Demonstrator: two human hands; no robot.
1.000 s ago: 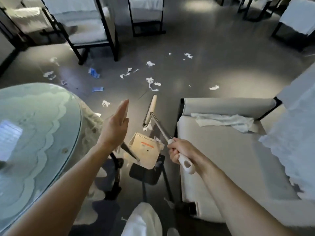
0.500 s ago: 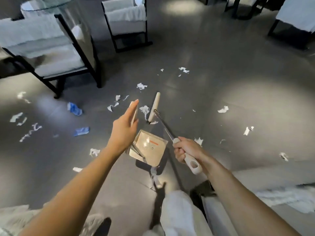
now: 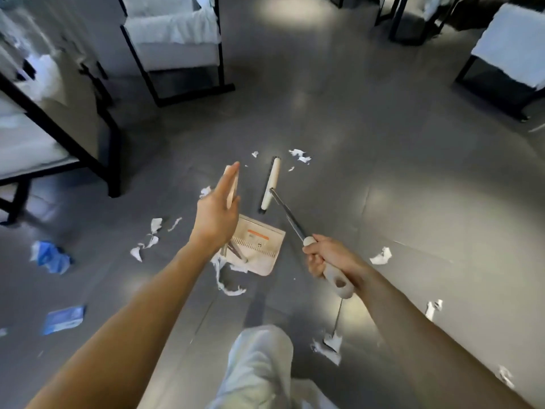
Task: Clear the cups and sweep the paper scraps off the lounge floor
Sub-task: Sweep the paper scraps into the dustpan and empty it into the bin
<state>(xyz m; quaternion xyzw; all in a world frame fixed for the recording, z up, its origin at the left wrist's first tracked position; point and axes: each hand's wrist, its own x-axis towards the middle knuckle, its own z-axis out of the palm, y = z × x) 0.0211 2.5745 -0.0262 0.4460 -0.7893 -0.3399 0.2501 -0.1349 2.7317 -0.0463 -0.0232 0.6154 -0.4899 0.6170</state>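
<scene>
One broom, one dustpan and two hands over a littered lounge floor.
Your right hand (image 3: 327,258) is curled round the grip of the broom (image 3: 272,180), whose head sits on the floor (image 3: 383,137) at centre frame. Your left hand (image 3: 218,214) has its fingers straight, laid along the upright handle of the dustpan (image 3: 262,249) just below centre. Paper scraps (image 3: 382,256) lie scattered around it: roughly ten white clusters, plus two blue pieces (image 3: 51,258) at lower left.

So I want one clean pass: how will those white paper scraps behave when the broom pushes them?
Likely very light: the paper scraps look thin and crumpled, so the broom should shift them easily. The long strip beside the dustpan may drag or snag.
</scene>
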